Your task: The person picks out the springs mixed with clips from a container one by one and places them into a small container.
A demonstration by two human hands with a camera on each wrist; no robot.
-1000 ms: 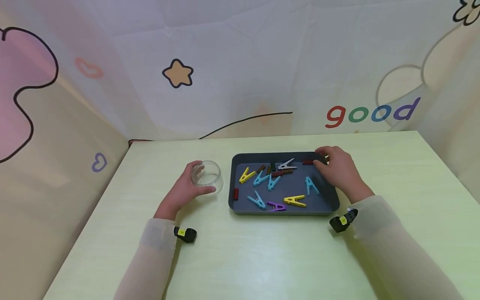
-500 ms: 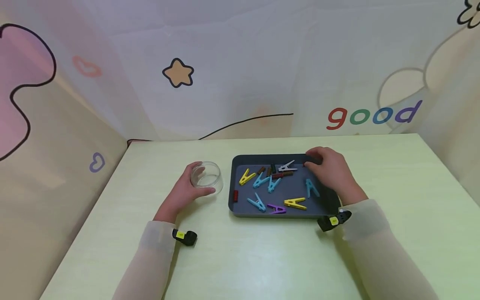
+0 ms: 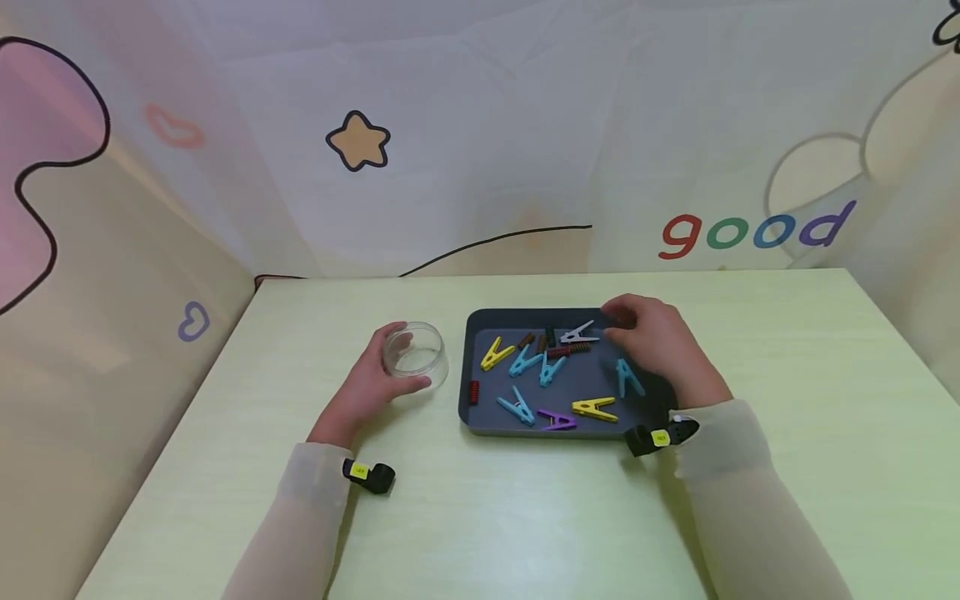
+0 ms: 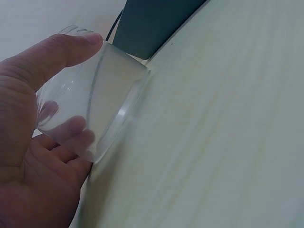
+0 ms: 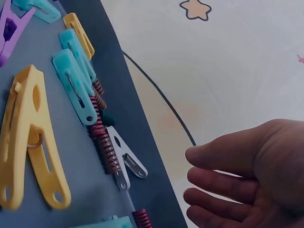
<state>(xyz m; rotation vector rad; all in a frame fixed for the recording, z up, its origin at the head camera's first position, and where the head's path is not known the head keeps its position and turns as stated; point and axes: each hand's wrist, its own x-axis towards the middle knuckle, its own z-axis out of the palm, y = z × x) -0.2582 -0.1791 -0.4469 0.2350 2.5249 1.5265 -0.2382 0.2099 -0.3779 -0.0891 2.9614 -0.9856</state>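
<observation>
My left hand (image 3: 366, 385) grips a clear glass cup (image 3: 415, 358) by its side, fingers behind and thumb in front. In the left wrist view the cup (image 4: 97, 102) is tilted and looks empty. My right hand (image 3: 654, 340) is over the back right corner of the dark grey tray (image 3: 480, 431), its fingers loosely extended with nothing between them. A red spring (image 5: 142, 218) lies in the tray near it in the right wrist view. The tray also holds a white clothespin (image 3: 579, 335), a blue clothespin (image 3: 628, 379), a yellow clothespin (image 3: 595, 408) and a purple clothespin (image 3: 557, 421).
Several brown and red springs (image 3: 558, 352) cluster near the tray's back middle, by more blue clothespins (image 3: 550, 371). Another red spring (image 3: 474, 392) lies at the left wall. A patterned cloth wall (image 3: 480, 167) rises behind the pale table (image 3: 480, 517).
My right hand has moved left along the tray's back right corner, now covering the red spring there in the head view. My left hand keeps holding the glass cup in place.
</observation>
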